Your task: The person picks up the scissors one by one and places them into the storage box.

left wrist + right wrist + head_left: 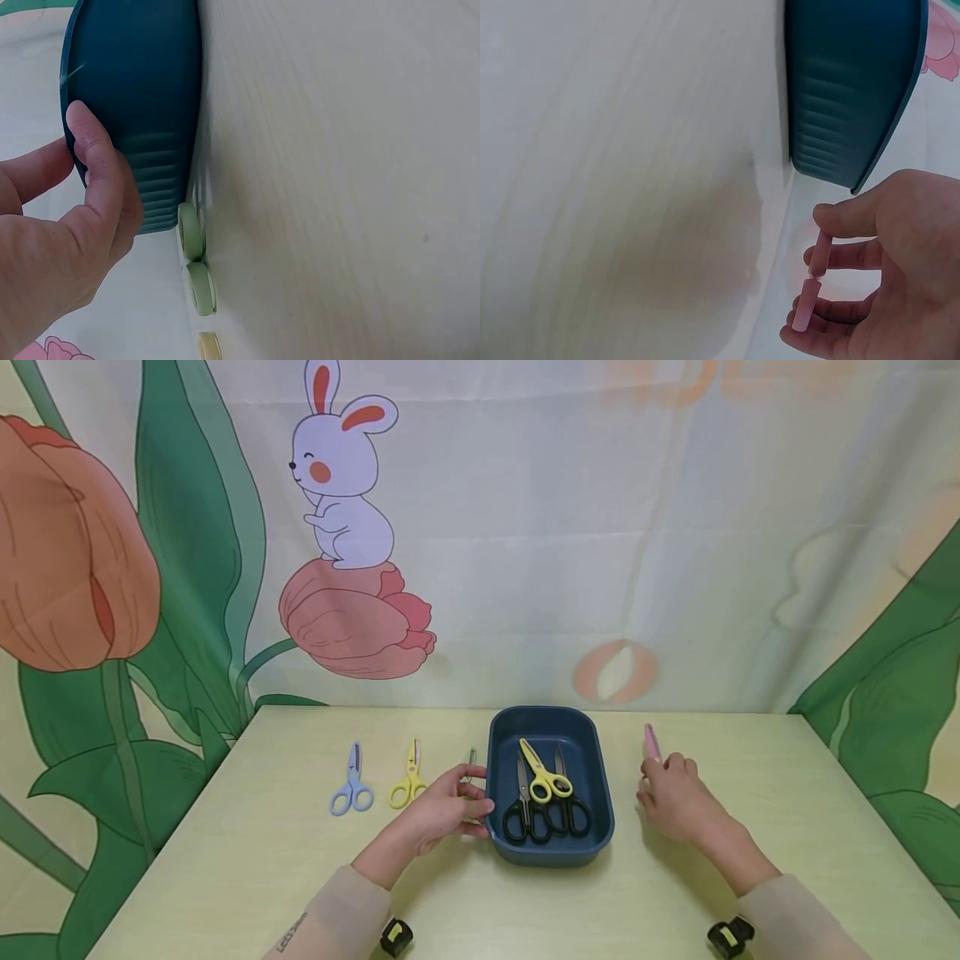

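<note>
A dark blue bin point(551, 857) stands on the table with yellow scissors point(551, 787) lying over two pairs of black-handled scissors point(522, 814). My left hand point(450, 803) pinches the bin's left rim between thumb and fingers. To the right of the bin, my right hand point(682, 802) holds pink scissors point(652, 742) by the handles, and their tip points away from me. In the right wrist view the pink handles point(805, 306) show between thumb and fingers, held off the tabletop. My hand hides part of them.
Left of the bin lie blue scissors point(352, 785), another yellow pair point(408, 781) and a green pair point(472, 756), mostly hidden behind my left hand in the head view. Green handles point(192, 232) appear beside the bin in the left wrist view. A printed curtain point(510, 568) hangs behind the table.
</note>
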`<state>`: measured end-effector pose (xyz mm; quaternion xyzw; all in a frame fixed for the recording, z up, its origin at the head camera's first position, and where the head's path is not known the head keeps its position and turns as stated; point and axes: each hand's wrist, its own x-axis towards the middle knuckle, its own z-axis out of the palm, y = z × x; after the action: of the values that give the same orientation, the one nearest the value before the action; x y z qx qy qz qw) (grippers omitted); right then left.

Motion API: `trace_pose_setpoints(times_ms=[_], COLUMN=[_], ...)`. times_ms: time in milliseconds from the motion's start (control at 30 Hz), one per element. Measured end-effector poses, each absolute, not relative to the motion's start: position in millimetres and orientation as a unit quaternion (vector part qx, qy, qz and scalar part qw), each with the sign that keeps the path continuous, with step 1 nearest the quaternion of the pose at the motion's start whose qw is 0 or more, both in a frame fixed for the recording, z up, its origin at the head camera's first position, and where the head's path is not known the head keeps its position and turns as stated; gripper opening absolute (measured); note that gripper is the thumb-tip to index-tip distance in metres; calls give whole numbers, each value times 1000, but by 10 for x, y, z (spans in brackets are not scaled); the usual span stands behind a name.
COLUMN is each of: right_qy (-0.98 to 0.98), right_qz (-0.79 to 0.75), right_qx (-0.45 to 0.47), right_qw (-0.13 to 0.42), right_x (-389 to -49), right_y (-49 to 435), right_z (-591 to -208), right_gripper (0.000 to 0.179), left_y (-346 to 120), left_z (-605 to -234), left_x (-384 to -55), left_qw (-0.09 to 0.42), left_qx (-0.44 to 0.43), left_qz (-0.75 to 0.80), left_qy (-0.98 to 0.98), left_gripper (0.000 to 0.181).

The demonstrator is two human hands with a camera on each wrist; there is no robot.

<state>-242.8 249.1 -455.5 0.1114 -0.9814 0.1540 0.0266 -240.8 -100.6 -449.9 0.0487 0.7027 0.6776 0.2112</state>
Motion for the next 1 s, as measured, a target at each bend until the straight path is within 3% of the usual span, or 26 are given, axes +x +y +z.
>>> trace_pose_setpoints(times_ms=[1000], right_qy=[-972], right_qz=[133], right_qx=[156], right_qw=[112], right_x=[-2402], right_y=[2347], right_z=[-4329], right_gripper=[18], left_y=[-1002], left_z=[-4507], left_x=[-2405], left_qw=[210], left_qx=[47], left_qz=[675], left_qy=[705], left_gripper=[54])
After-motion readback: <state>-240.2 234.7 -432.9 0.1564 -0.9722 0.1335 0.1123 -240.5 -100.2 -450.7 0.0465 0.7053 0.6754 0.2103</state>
